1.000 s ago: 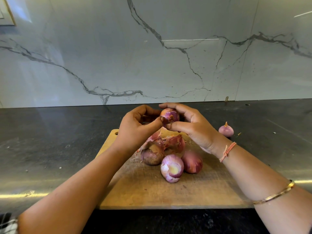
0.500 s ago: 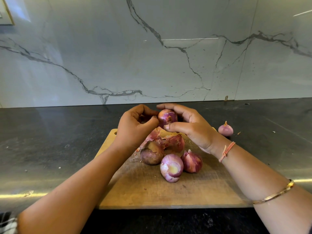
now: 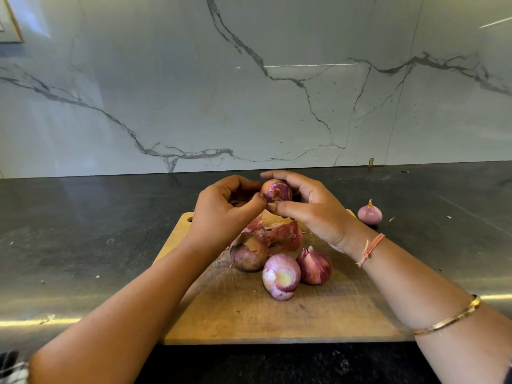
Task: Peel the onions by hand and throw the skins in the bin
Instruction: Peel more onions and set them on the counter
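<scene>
Both hands up on one onion, raised over the far end of the board.

I see the right hand (image 3: 313, 212) cupped round the held onion (image 3: 277, 191), fingers over the top and thumb beneath, while the left hand (image 3: 221, 214) pinches at its near end with curled fingers. On the cutting board (image 3: 249, 320) three more onions (image 3: 281, 277) sit against a heap of loose skins (image 3: 282, 234); a small onion (image 3: 370, 213) lies apart on the dark counter (image 3: 83, 245).

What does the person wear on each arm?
Near the right hand, a pinkish-orange thread is tied round the wrist, its loose ends dangling. A thin gold bangle circles the forearm higher up. The left hand and forearm are bare.
</scene>
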The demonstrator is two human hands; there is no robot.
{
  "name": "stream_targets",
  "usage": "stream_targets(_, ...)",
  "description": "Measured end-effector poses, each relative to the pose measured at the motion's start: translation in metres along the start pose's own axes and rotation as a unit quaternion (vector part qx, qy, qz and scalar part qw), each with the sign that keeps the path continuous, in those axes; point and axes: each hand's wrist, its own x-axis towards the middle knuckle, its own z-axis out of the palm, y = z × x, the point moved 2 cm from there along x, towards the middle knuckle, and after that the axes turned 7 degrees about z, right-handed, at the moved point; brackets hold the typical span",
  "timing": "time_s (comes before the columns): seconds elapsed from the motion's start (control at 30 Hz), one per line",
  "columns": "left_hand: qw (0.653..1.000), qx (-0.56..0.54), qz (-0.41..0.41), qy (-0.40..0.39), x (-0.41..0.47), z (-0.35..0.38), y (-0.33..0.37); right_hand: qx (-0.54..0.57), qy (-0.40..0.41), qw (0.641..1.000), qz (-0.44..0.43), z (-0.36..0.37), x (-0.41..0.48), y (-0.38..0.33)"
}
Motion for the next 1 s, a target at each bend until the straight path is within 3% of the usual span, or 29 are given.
stream_targets(0.3,0.999,0.028,0.025,0.006,-0.0003,0.0001,-0.0003,0.000,0.025,1.000,0.003,-0.0021,0.0012,0.0016)
stream_targets(0.6,0.996,-0.012,0.080,0.028,-0.0037,0.0017,0.0083,-0.007,0.044,0.999,-0.014,-0.0036,0.0031,0.0036)
stream_targets(1.0,0.993,0.036,0.105,0.030,-0.0021,0.0010,0.0052,-0.040,0.049,0.998,-0.017,-0.0010,0.0038,0.0064)
